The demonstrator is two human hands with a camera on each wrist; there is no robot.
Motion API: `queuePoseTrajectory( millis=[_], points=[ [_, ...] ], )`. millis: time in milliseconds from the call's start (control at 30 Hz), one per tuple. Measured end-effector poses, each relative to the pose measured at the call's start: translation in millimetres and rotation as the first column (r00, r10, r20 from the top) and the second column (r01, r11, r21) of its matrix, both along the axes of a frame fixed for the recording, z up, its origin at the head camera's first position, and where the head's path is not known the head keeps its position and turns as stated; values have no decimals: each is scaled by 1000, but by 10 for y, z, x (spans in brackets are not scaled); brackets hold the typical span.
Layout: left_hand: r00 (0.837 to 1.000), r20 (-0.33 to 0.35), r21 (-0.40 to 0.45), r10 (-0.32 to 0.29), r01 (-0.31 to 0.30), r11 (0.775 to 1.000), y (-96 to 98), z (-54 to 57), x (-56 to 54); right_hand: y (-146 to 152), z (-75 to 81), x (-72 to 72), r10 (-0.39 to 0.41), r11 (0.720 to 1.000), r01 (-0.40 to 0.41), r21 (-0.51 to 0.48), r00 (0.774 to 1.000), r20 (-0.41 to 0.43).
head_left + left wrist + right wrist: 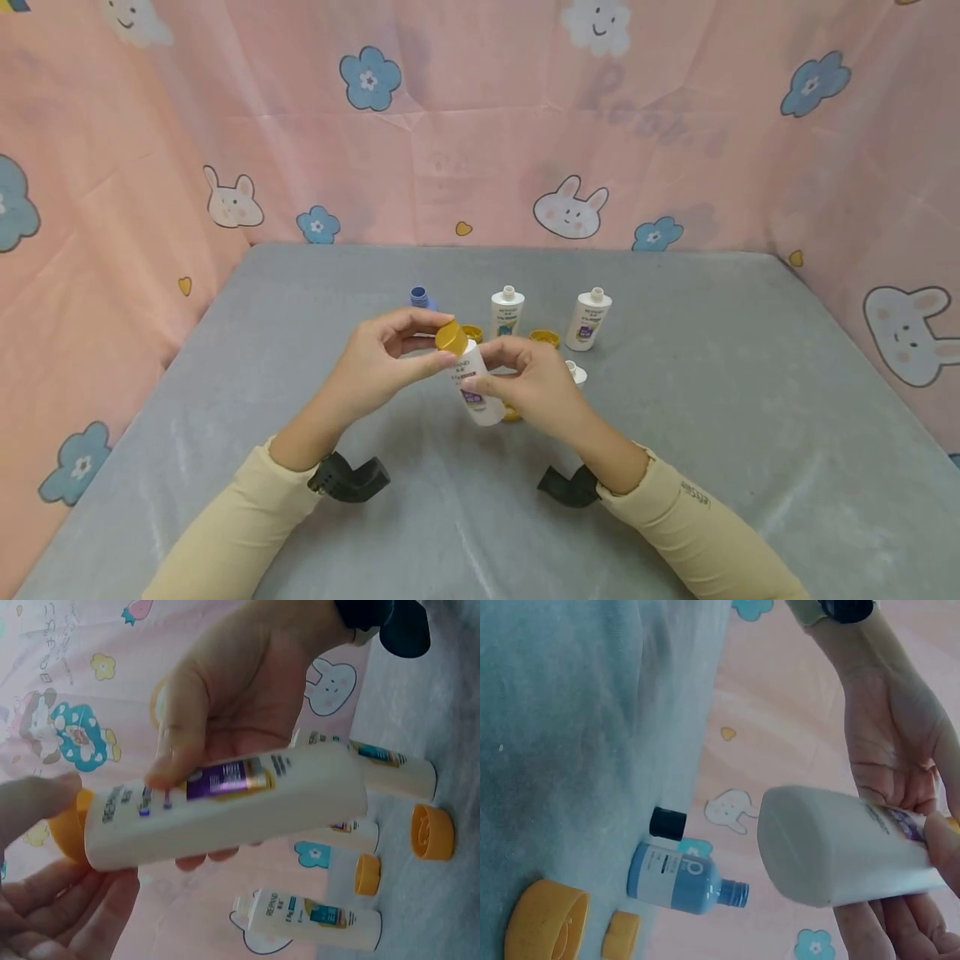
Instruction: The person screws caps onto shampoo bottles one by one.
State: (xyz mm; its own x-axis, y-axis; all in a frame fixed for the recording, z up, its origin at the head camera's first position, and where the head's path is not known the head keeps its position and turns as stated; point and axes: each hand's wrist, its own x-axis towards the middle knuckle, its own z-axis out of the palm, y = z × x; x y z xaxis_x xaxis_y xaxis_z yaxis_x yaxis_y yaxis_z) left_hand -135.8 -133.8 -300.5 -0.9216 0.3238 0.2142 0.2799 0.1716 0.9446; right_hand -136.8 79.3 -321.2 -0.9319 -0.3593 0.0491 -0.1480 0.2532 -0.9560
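Note:
A white bottle (480, 408) with a purple label and gold cap (452, 337) is held tilted above the table. My left hand (378, 354) pinches the cap between thumb and fingers at the bottle's top. With thumb and fingers on opposite sides, my right hand (536, 385) grips the bottle's body. In the left wrist view the cap (69, 829) sits at the neck end, and the label (229, 780) faces the camera. The bottle's base (791, 847) is toward the camera in the right wrist view.
Behind the hands stand two uncapped white bottles (507, 307) and a blue bottle (679, 879) with an open neck. Another white bottle (577, 373) is partly hidden by the right hand. Several loose gold caps (544, 337) and a black cap (667, 823) lie on the grey-covered table (712, 400).

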Motion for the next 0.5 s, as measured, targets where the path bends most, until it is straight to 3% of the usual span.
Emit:
queuePoseTrajectory(
  millis=[233, 300, 500],
  points=[
    [990, -52, 8, -131, 132, 991, -88, -46, -65, 23, 28, 0, 54, 999, -54, 6, 999, 1],
    [990, -53, -8, -128, 128, 992, -93, -47, -72, 20, 31, 5, 32, 999, -32, 8, 999, 19],
    [999, 1, -30, -34, 34, 999, -56, -27, -60, 6, 20, 13, -32, 999, 33, -40, 999, 4]
  ],
)
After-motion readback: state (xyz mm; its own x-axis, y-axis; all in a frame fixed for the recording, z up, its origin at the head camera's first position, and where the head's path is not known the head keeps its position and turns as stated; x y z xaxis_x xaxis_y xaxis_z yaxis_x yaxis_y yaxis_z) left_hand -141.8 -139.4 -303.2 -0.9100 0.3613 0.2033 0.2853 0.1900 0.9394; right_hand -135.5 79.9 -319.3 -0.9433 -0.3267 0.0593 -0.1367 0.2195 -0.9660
